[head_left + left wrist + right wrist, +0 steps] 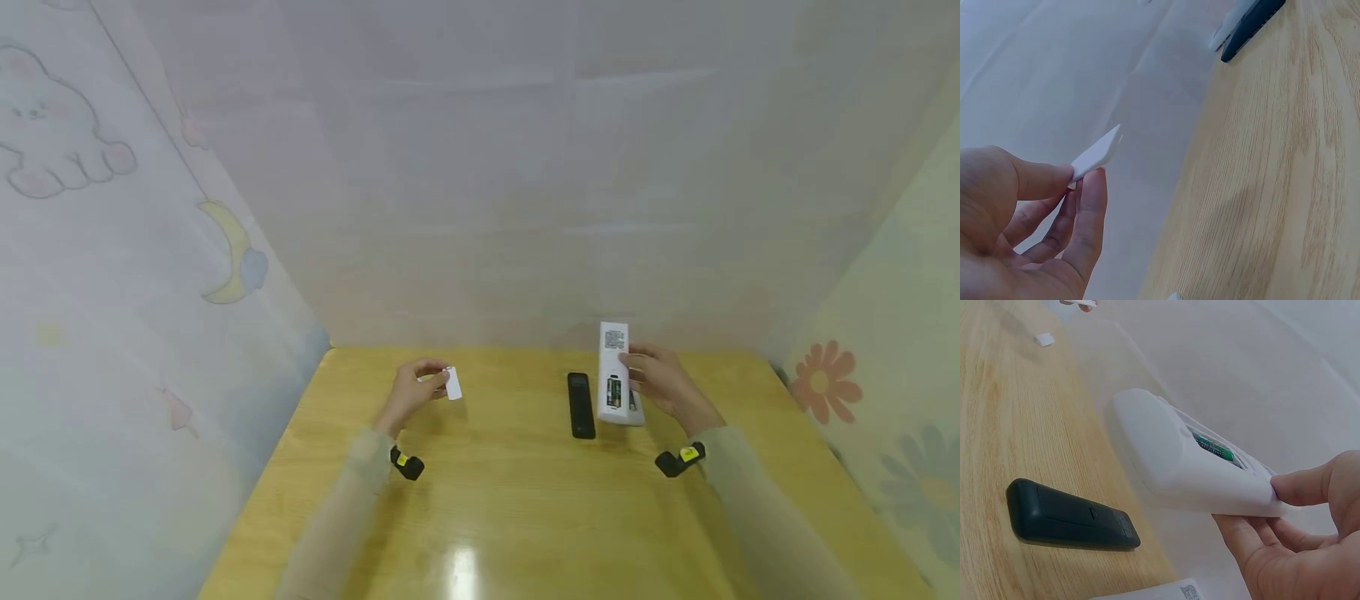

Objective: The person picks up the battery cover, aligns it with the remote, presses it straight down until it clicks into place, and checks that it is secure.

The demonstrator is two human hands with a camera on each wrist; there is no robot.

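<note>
My left hand (414, 390) pinches a small white battery cover (453, 383) between thumb and fingertips, raised above the table. In the left wrist view the cover (1096, 155) is tilted. With my right hand (662, 382) I grip a white remote control (613, 360) by its side, its back turned up. Its battery compartment is uncovered, and a green battery (1213, 448) shows inside in the right wrist view. A black remote control (581, 406) lies on the table just left of it. Partly hidden beneath the held remote is another white remote (636, 415).
A wooden table (510, 500) runs to a pale cloth backdrop (480, 208) at its far edge. On the table near my left hand, a small white piece (1044, 339) shows in the right wrist view. Printed cloth walls (135, 333) stand at both sides.
</note>
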